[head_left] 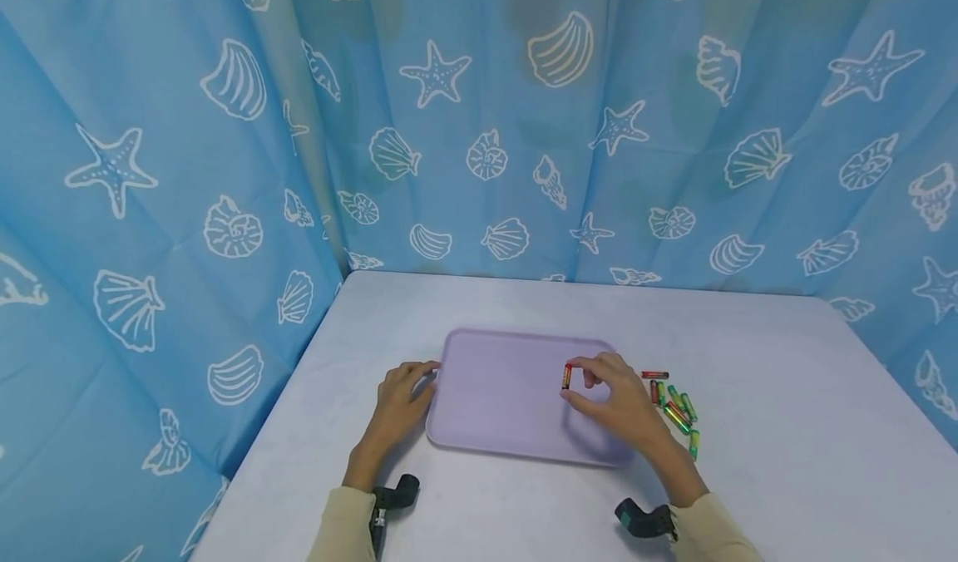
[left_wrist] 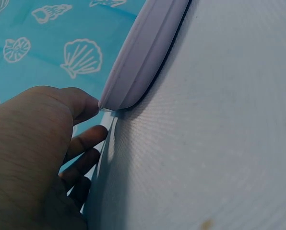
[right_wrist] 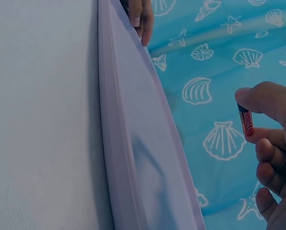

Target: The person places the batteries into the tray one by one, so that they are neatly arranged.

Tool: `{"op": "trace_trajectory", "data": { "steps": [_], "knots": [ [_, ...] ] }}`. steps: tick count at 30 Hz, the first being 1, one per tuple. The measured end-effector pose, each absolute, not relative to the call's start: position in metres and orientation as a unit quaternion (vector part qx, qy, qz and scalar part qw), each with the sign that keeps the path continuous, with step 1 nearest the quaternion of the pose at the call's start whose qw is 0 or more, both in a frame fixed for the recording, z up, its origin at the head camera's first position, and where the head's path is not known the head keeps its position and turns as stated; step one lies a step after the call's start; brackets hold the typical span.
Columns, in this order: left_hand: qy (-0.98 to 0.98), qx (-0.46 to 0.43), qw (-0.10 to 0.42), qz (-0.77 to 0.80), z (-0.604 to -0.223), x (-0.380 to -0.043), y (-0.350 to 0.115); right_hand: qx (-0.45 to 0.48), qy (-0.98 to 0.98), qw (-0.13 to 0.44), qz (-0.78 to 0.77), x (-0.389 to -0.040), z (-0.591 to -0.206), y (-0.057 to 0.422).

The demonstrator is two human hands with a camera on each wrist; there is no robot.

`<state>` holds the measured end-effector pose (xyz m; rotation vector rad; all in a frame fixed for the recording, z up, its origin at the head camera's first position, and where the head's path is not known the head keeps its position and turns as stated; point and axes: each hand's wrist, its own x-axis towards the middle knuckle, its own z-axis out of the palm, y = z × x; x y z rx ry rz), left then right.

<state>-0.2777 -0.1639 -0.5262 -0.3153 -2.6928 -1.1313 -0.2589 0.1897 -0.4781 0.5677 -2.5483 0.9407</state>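
Over the round-cornered tray [head_left: 494,396], the right grip [head_left: 617,396] pinches a cylindrical battery [head_left: 566,377], the relaxed left grip [head_left: 400,400] alongside.

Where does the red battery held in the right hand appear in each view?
Head: battery right of centre and below mid-height, in the right hand.
Left wrist: not in it.
Right wrist: battery right of centre, about mid-height, seen against the blue shell-print curtain.
Shared landmark: lavender tray, in all three.

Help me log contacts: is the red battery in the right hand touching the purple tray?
Apart: in the right wrist view, blue curtain shows between the red battery and the purple tray.
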Motion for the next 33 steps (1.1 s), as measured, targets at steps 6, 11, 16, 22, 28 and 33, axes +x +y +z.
{"op": "trace_trajectory", "data": {
  "steps": [6, 11, 16, 22, 28, 33],
  "knots": [
    [-0.912, -0.103, 0.101, -0.383, -0.527, -0.278, -0.166, 0.205, -0.902, 0.173, 0.339, -0.263, -0.481, 0.179],
    [-0.911, -0.099, 0.098, -0.387, -0.528, -0.278, -0.165, 0.223, -0.895, 0.17, 0.347, -0.267, -0.481, 0.17],
    [-0.911, -0.104, 0.101, -0.386, -0.531, -0.279, -0.163, 0.226, -0.892, 0.158, 0.357, -0.27, -0.48, 0.158],
    [-0.911, -0.105, 0.104, -0.385, -0.531, -0.279, -0.162, 0.235, -0.886, 0.151, 0.37, -0.275, -0.48, 0.14],
    [-0.912, -0.105, 0.102, -0.384, -0.53, -0.279, -0.164, 0.247, -0.88, 0.139, 0.382, -0.283, -0.482, 0.123],
    [-0.911, -0.105, 0.103, -0.386, -0.529, -0.279, -0.164, 0.258, -0.878, 0.127, 0.384, -0.288, -0.486, 0.111]
  ]
}}
